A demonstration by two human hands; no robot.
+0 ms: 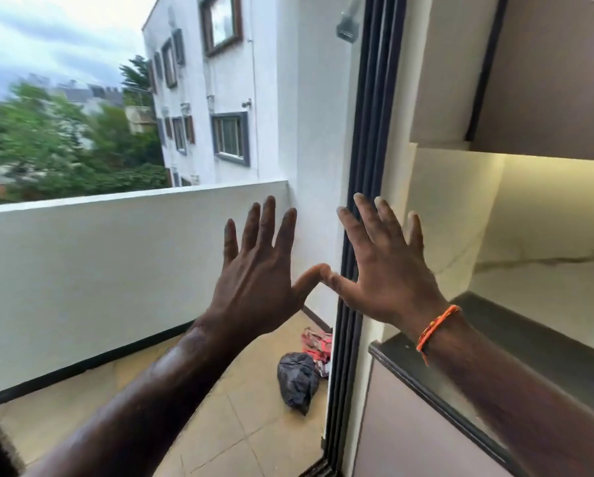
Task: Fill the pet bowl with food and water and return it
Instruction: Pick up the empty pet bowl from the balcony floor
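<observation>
both hands are raised in front of the camera with fingers spread and straight, holding nothing. the left hand shows its back, and its thumb tip meets the thumb tip of the right hand, which wears a thin orange thread band at the wrist.

just behind the right hand runs the dark sliding door frame, and to its right a black stone counter ledge sits under the forearm, with a pale lit shelf recess above it. past the left hand stands the white balcony parapet wall. on the beige tiled balcony floor lie a crumpled black plastic bag and, just beyond it, a red and white printed packet, which may or may not be pet food; i cannot tell.

the pet bowl is not in view anywhere, so the task looks unstarted from here.

the likely trouble:
- the bowl must first be found; reaching for the bag or packet on a guess could waste the move.
- the door frame stands close to the right hand, so a quick sweep could knock the fingers.
- the view is blurred at the edges, which suggests head motion, so a step onto the balcony risks treading on the bag.
</observation>
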